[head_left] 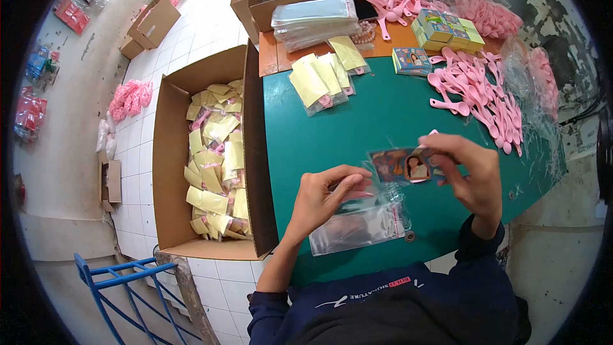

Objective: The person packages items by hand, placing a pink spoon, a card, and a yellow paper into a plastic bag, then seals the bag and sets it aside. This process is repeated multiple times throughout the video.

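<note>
- Head cam: we're mid-pack. Our right hand [469, 176] pinches a small printed card packet [408, 166] w/ a pink spoon [431, 133] tip poking out just above the fingers, held a bit above the desk [383, 115].
- Our left hand [329, 195] is closed narrow, thumb and fingers gripping the mouth of a clear plastic bag [361, 223]; bag lies on the desk right under and toward us from that hand. Card sits just past the bag opening, between the two hands, not yet inside as far as we can tell.
- Done so far, judging by the look: an open cardboard box [211, 153] off to the left of our left hand is well filled w/ yellow-backed finished packs; a few more packs [319, 80] lie on the desk ahead of that hand.
- Left to do: a big loose pile of pink spoons [482, 92] ahead of our right hand, plus stacked small card boxes [444, 30] further ahead, so plenty of stock remains.
- Writing: card shows a portrait pic, text too small to read. White/red lettering on our dark sleeve/shirt [383, 287] is upside down; reads approx. "SIGNATURE", rest unclear.
</note>
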Motion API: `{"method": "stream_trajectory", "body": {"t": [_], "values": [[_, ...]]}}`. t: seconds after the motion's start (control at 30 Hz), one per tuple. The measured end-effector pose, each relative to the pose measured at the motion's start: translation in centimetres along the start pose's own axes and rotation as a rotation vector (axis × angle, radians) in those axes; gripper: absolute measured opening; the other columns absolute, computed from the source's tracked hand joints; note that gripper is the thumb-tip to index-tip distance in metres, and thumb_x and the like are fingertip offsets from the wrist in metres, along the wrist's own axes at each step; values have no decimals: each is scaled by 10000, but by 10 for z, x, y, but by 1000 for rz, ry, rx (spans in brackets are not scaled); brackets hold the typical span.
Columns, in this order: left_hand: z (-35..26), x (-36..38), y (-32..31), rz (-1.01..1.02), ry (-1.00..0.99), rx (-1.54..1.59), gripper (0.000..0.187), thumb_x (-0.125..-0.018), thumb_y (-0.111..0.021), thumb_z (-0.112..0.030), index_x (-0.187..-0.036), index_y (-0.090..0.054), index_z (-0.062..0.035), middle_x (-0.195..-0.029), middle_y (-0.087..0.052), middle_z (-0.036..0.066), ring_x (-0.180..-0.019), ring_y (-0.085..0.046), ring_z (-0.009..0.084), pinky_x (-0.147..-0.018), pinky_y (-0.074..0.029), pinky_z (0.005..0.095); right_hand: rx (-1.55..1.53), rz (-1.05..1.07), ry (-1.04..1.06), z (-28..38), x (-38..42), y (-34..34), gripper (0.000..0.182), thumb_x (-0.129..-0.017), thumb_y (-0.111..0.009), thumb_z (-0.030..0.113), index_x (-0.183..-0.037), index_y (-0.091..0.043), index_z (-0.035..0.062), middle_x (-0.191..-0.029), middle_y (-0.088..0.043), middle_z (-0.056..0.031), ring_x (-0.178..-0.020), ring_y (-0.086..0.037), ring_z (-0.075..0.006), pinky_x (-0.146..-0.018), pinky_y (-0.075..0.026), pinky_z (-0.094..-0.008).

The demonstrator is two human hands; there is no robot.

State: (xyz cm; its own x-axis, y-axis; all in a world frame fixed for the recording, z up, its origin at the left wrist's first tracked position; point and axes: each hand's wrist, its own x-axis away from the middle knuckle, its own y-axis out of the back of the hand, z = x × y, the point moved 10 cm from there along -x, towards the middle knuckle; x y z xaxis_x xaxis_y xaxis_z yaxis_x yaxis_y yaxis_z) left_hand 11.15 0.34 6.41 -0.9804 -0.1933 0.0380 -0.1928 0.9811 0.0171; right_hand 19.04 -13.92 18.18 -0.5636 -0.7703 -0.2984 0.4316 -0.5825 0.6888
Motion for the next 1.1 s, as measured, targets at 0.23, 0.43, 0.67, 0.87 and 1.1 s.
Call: {"method": "stream_trajectory", "body": {"t": [0.23,0.43,0.67,0.87,1.1], "values": [[-8,2,-9,65,-28,-307,177,-873,-606,-138,-949,-679,4,-798,-693,84,-739,-649,112,-669,-506,250,157,166,139,15,7,-29,297,-791,-606,45,-1082,-567,88,-800,-625,-101,-705,-627,-284,-609,-487,-373],[-10,5,-28,169,-146,-229,301,-853,-633,-215,-1110,-619,-58,-792,-686,126,-689,-683,216,-614,-511,289,141,418,25,-6,16,-68,260,-775,-645,98,-1009,-535,71,-752,-608,-95,-676,-616,-288,-591,-472,-368],[3,9,-26,166,-44,-424,629,-790,-706,-257,-1324,-413,-103,-849,-692,110,-725,-681,271,-650,-533,324,-259,339,-18,-38,24,-102,178,-724,-718,114,-785,-576,26,-664,-575,-80,-648,-599,-202,-588,-453,-324],[22,34,2,361,-124,-190,726,-744,-757,-139,-1345,-361,-43,-938,-671,89,-867,-654,161,-642,-524,287,-554,249,-416,-86,53,-115,167,-735,-737,96,-721,-587,23,-673,-564,-2,-619,-498,-67,-562,-400,-229],[34,50,21,135,72,-26,784,-742,-750,-72,-1386,-305,-60,-688,-606,14,-641,-565,36,-561,-452,186,-836,427,-643,-72,72,-128,155,-828,-653,77,-724,-583,-13,-714,-585,-30,-627,-558,-82,-579,-456,-229]]}}
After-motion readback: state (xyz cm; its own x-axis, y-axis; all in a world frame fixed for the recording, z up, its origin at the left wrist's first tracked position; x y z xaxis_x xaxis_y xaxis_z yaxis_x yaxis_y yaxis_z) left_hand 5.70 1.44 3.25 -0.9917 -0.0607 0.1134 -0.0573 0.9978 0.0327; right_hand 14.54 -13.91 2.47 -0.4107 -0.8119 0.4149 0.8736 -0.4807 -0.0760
